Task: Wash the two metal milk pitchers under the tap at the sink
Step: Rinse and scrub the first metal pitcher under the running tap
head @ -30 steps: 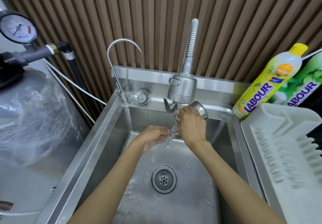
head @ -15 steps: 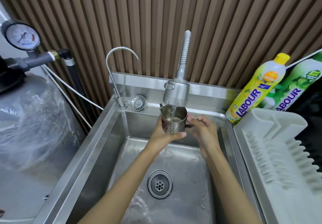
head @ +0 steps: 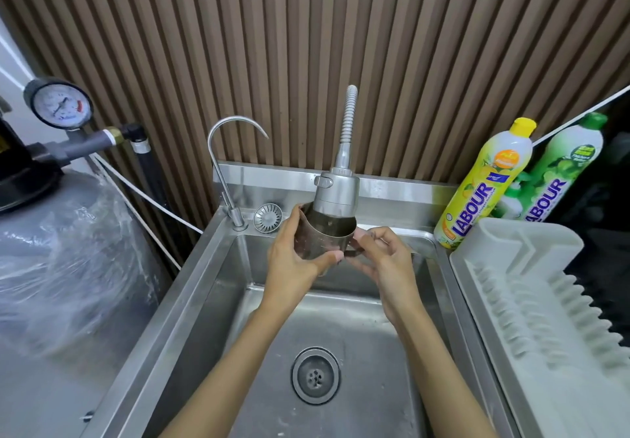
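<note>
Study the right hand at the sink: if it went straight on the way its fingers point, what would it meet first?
The pitcher: the right hand points left, fingers at its handle, so it would likely press into the metal wall, with the left hand just beyond.

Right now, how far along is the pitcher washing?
Done: nothing visibly; no pitcher sits in the drying rack. In hand: one milk pitcher held up around the tap head, left hand gripping its body, right hand pinching the handle. Left: finishing it, plus the second pitcher, out of view.
</note>
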A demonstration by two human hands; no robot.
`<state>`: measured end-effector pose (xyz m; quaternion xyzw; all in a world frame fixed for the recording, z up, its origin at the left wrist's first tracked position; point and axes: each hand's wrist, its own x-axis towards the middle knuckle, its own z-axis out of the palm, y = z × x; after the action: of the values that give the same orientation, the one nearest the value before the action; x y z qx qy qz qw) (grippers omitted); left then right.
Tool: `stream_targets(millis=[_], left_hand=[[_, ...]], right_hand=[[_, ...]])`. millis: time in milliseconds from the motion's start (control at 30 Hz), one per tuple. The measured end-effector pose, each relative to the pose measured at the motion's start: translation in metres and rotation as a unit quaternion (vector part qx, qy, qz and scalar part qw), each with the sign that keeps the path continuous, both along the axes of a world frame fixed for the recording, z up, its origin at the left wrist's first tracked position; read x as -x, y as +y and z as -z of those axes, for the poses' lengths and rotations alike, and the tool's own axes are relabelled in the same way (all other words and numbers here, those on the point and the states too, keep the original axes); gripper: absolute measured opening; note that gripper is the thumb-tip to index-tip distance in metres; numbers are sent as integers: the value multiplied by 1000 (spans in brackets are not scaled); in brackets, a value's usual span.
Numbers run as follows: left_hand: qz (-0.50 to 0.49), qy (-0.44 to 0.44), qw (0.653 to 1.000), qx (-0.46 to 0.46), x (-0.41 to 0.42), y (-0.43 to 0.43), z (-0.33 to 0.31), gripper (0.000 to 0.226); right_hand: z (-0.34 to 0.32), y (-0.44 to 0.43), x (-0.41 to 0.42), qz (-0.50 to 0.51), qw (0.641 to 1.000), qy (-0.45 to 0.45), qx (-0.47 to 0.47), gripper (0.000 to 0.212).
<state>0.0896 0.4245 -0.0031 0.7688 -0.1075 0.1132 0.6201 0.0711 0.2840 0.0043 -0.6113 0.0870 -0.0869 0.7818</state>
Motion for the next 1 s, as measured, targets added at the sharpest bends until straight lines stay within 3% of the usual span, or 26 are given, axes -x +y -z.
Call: stream_targets(millis=[167,333,400,533,700,867,1000], left_hand=[[-46,14,996,-74,8,1,-7,75],[-19,109,986,-124,6,1,-2,73],[21,154,983,-99,3,3,0,70],[99,195,975,38,-1,-2,7,47],[58,103,981,154,-2,-10,4,62],[-16,-27,999,27,-2,2,-2,76],[-54,-70,993,-74,6,3,-10,81]], right_hand=[[-1,-2,2,28,995,54,77,21],[-10,-14,3,36,982,108,151,23],[-15,-17,3,52,973,107,196,22],[-20,-13,6,89,942,30,321,25],[-22,-5,5,12,978,-34,206,19],[-7,0,2,-43,996,-12,83,16],[3,5,5,-56,998,-2,1,15]])
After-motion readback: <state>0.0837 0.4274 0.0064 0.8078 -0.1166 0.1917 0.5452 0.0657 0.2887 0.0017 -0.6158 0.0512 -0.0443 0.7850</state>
